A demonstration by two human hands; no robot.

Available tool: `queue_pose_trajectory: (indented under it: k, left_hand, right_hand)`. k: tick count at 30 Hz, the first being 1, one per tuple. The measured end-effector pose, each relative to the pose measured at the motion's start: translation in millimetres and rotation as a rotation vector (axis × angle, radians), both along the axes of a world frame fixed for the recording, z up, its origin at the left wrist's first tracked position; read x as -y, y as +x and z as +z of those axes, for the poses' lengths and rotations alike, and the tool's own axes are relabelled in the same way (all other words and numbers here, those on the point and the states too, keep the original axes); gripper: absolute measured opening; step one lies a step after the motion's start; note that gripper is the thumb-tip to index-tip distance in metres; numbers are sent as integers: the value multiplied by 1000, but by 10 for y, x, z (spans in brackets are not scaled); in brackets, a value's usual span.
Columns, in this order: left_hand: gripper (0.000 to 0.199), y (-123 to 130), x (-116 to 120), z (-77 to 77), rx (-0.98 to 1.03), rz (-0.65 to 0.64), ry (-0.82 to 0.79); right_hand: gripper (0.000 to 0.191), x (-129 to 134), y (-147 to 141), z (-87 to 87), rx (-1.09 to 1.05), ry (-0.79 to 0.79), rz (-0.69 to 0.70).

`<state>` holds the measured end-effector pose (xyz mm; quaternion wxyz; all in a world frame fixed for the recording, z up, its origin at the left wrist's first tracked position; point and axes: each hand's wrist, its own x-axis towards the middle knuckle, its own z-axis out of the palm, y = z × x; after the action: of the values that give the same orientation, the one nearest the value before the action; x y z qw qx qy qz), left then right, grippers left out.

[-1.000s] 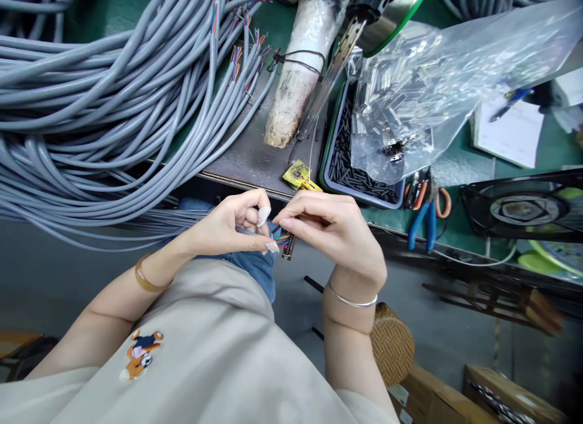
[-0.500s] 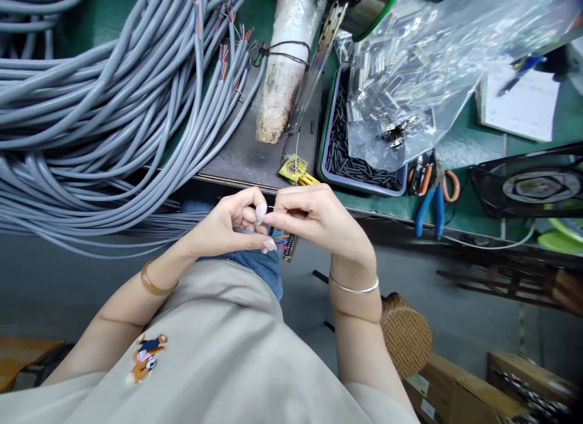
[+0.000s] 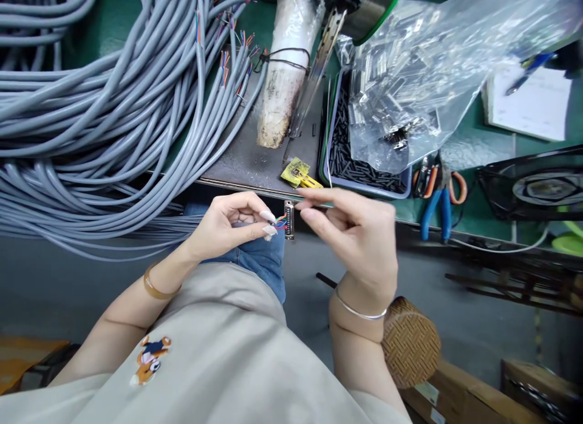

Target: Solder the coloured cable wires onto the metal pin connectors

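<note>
L hand (image 3: 232, 226): grip pressed together, thumb and forefinger pinching the coloured wires (image 3: 281, 221) (white wrap noted at the thumb tip). Connector (image 3: 289, 220) located at the wires' far end, between the two hands, approx. upright in view, just off the front edge of the bench (image 3: 107, 32). R hand (image 3: 357, 229): thumb and forefinger tips near each other, right beside the connector; cannot tell if anything thin is pinched there. Jeans (image 3: 259, 260) visible below the L hand. Bench, front ctr.: dark plate (image 3: 241, 153) w/ yellow piece (image 3: 298, 172) near its edge; white wrapped cylinder (image 3: 285, 78) and perforated metal shaft (image 3: 328, 41) side by side behind it. To the R: tray (image 3: 368, 188) of small black pieces (image 3: 341, 153), partly covered by a clear bag (image 3: 437, 53) holding metal parts; blue-handled pliers (image 3: 432, 214) just beside the tray, at the bench edge. Far R: white pad (image 3: 531, 102) w/ pen lying across, black-framed fan (image 3: 542, 187) nearer the front. L side: large qty. of grey cable (image 3: 91, 102), several ends stripped to coloured cores. Floor, R: woven-top stool (image 3: 412, 342), cartons (image 3: 455, 390) adjacent.
</note>
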<state>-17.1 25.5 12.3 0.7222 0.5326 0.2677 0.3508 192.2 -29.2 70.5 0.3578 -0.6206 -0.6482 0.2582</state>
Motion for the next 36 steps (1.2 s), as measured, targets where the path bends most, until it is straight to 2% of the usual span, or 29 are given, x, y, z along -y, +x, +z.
queue_pose_trajectory:
  k: [2, 5, 8, 10, 14, 17, 19, 22, 24, 27, 30, 32, 34, 36]
  left_hand:
    - [17, 1, 10, 29, -11, 42, 148]
    - [11, -7, 14, 75, -99, 56, 550]
    - [19, -8, 14, 86, -282, 99, 1038]
    - [22, 10, 19, 76, -410, 143, 1269]
    - [23, 76, 47, 81, -492, 213, 1446]
    - [23, 111, 67, 120, -468, 265, 1504]
    - [26, 117, 72, 136, -467, 254, 1504]
    - [30, 115, 65, 113, -511, 173, 1414]
    - [31, 116, 54, 78, -517, 109, 1283]
    - [25, 126, 35, 55, -413, 42, 963]
    - [12, 139, 19, 95, -304, 79, 576]
    - [10, 143, 13, 128, -273, 126, 398]
    - [10, 142, 11, 141, -251, 146, 325]
    - [8, 136, 9, 129, -237, 147, 324]
  right_hand:
    - [32, 57, 6, -100, -120, -115, 47]
    - [32, 111, 12, -232, -254, -174, 70]
    - [21, 141, 10, -334, -227, -80, 20]
    - [16, 150, 0, -405, -158, 69, -27]
    - [17, 149, -33, -541, -73, 335, -71]
    - [19, 157, -50, -576, -111, 354, -79]
    - [18, 169, -55, -558, -166, 296, -91]
    - [17, 175, -55, -490, -198, 134, -107]
    - [20, 162, -54, -442, -190, 22, -107]
    - [24, 131, -62, -394, -156, -52, -132]
    - [21, 123, -88, -373, -74, 78, -254]
    - [13, 138, -111, -356, -30, 209, -308]
    - [7, 161, -134, -327, 1, 295, -283]
    - [6, 181, -154, -293, 37, 319, -205]
